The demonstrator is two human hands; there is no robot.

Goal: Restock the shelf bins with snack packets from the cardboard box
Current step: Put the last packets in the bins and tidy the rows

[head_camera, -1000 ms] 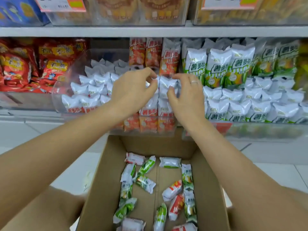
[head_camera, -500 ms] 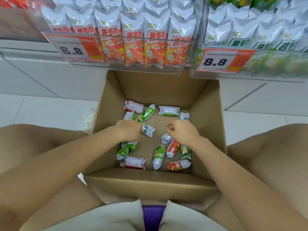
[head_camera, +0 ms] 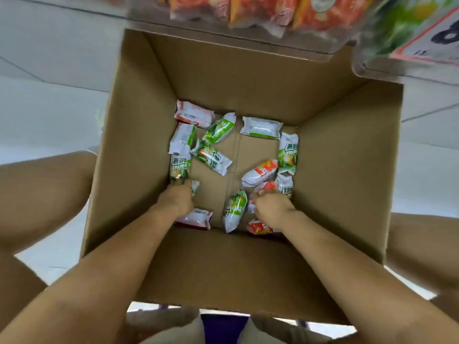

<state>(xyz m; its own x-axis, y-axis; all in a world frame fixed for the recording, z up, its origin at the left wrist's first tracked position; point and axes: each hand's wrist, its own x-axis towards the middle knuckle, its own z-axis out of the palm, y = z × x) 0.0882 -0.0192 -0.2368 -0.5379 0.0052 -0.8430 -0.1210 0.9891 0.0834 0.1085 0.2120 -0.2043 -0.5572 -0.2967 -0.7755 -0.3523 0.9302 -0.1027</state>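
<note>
cardboard box (head_camera: 248,269) open at frame centre, on the floor below the shelf bins (head_camera: 260,11) along the top edge. scattered on the box bottom: snack packets, green-and-white and red-and-white. left hand (head_camera: 177,198) low in the box, left of centre, fingers curled down around a green packet (head_camera: 179,168) by the left wall. right hand (head_camera: 270,208) right of centre, fingers curled among red packets (head_camera: 260,172); cannot tell whether pinching one. another green packet (head_camera: 234,211) between the two hands, just beside the right. price label (head_camera: 432,38) blurred at upper right.
</note>
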